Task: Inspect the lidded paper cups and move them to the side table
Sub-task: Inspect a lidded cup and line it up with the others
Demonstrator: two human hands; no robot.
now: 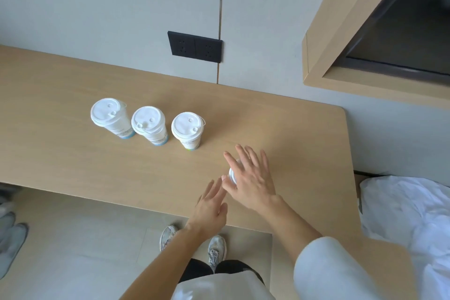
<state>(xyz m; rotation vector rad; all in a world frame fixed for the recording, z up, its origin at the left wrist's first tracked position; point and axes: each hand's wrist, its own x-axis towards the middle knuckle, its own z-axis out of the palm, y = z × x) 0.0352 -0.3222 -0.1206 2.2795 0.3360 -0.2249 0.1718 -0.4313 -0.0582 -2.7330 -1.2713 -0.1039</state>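
Three white lidded paper cups stand in a row on the wooden desk [73, 165]: the left cup [109, 117], the middle cup [148, 120] and the right cup [187, 126]. A fourth cup [232, 174] sits nearer the front edge. Only a sliver of its white lid shows, under my right hand [248, 178]. That hand lies flat over the lid with its fingers spread, not closed around the cup. My left hand [211, 204] reaches in from below, fingers straight, with the tips close to the cup's near side. The cup's body is hidden.
A black double wall socket [194, 46] is behind the desk. A wooden-framed dark opening [341, 44] juts out at the upper right. White bedding [401, 214] lies past the desk's right end. Grey shoes [12, 234] are on the floor at left.
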